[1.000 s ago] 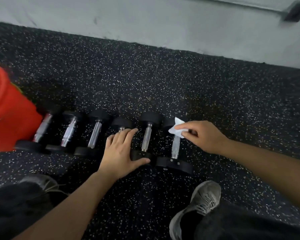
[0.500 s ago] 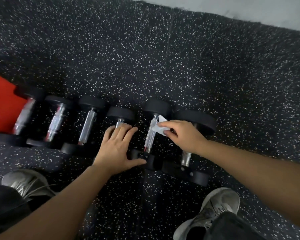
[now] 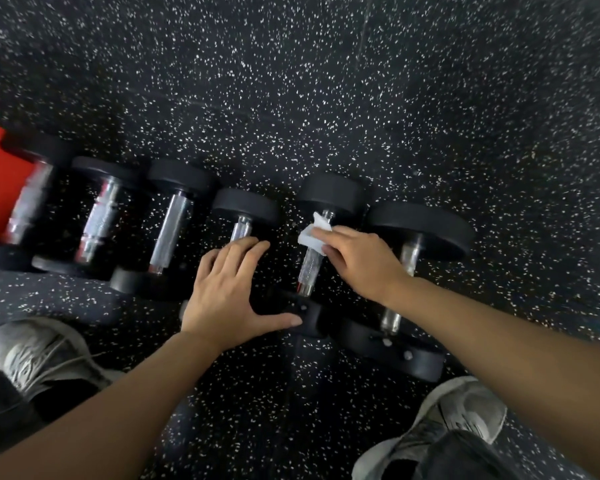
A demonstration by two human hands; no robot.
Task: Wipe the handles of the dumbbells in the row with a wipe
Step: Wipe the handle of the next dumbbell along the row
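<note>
Six dumbbells (image 3: 174,223) in a row on speckled rubber floor (image 3: 326,98). Left hand (image 3: 227,289), grip open, lies flat over fourth dumbbell. Right hand (image 3: 357,261) pinches white wipe (image 3: 314,233) onto fifth dumbbell's handle (image 3: 309,268), near far end.

Six dumbbells (image 3: 312,244) side by side on floor (image 3: 326,98).

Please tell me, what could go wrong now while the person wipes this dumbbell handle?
1. The wipe is pinched only at the right hand's fingertips, so it may slip off the knurled handle.
2. The left hand is spread flat over the neighbouring dumbbell; if the round weights roll, fingers could be pinched.
</note>
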